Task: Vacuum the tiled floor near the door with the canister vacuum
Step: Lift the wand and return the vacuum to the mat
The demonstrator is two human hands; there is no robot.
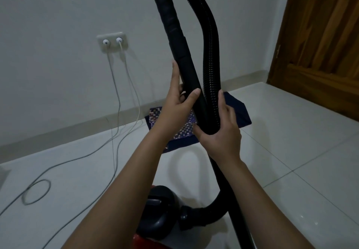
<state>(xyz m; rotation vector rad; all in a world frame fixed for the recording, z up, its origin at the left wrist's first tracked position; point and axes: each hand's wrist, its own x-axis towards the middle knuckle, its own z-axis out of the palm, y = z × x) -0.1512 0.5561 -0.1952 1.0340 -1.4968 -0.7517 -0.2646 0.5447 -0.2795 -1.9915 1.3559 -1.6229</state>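
Observation:
A black rigid vacuum tube (171, 25) rises in front of me, beside the black ribbed hose (209, 54) that loops down to the canister vacuum (161, 210), dark with a red base, on the tiled floor (291, 132) at the bottom centre. My left hand (178, 101) wraps the tube, thumb across its front. My right hand (221, 130) grips lower down, around both the tube and the hose where they cross. The wooden door (320, 45) stands at the upper right. The tube's lower end runs out of view at the bottom.
A dark blue patterned mat (237, 111) lies on the floor against the wall behind my hands. A wall socket (112, 42) holds two plugs; their cables (116, 113) trail down and loop across the floor at the left. A baseboard runs along the wall.

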